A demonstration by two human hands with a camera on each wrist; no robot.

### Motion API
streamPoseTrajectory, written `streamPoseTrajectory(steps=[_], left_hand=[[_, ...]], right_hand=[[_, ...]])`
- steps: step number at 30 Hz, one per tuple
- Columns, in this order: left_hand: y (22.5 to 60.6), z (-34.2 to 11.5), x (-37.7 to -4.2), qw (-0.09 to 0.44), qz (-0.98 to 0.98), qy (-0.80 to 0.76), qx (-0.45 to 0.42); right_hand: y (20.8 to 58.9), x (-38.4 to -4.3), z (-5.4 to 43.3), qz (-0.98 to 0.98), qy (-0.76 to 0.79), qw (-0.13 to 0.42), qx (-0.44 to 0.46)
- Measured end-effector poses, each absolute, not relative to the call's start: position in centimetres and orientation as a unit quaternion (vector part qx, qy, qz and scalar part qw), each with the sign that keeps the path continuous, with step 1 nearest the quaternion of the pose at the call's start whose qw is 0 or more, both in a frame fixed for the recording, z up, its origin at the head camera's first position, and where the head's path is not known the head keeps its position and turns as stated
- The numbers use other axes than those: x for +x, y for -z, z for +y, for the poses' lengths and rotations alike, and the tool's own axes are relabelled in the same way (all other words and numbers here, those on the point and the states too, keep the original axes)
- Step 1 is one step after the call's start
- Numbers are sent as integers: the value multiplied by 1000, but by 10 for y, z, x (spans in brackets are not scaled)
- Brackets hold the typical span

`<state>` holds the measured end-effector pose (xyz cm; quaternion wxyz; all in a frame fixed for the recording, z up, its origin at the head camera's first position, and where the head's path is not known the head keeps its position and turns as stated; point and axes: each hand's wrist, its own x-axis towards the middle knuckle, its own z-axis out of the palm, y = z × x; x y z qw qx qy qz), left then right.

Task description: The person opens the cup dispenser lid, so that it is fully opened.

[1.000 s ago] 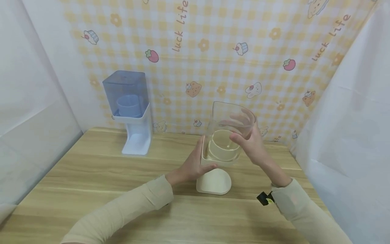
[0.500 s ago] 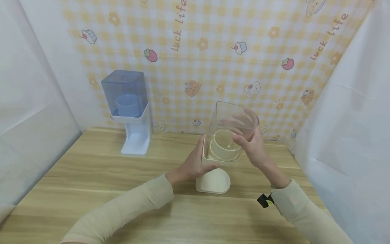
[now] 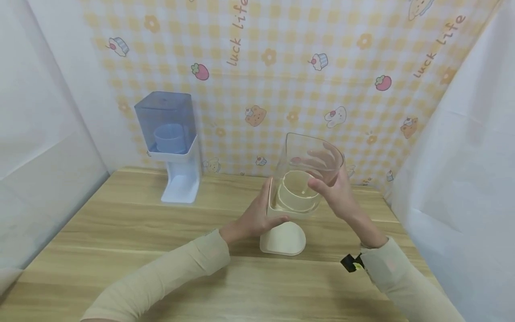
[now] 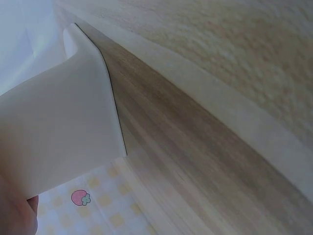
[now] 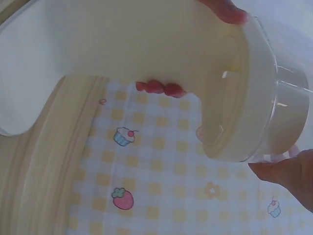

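A cream dispenser stand (image 3: 283, 240) stands on the table, its rounded foot toward me and a round collar (image 3: 297, 199) in its top tray. Over the tray, a clear plastic cover (image 3: 299, 145) leans to the right in the head view. My left hand (image 3: 255, 214) grips the stand below the tray from its left side, thumb across the front. With thumb in front and fingers behind, my right hand (image 3: 339, 188) holds the cover's right side. In the right wrist view, the cover's lower edge sits right at the tray (image 5: 225, 122), with left-hand fingertips (image 5: 159, 88) behind the stand.
A similar dispenser (image 3: 179, 179) with a white stand and blue translucent cover (image 3: 162, 105) stands at the back left of the wooden table (image 3: 132, 241). Behind the table hangs a yellow checked cloth (image 3: 257, 85). White sheets (image 3: 462, 147) close off both sides.
My right hand and the clear cover have shifted slightly to the right, then stayed nearly still. My left hand keeps its grip on the stand, and the blue-covered dispenser has not moved.
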<state>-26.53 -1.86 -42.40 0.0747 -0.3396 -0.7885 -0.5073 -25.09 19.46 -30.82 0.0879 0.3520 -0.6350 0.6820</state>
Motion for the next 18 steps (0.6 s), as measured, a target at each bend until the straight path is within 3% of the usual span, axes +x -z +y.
streamPoseTrajectory(steps=[11, 18], left_hand=[[425, -18, -268, 84, -774, 514, -360], [422, -19, -270, 94, -775, 497, -379]], right_hand=[[315, -250, 193, -625, -693, 113, 342], [303, -251, 193, -652, -665, 88, 355]])
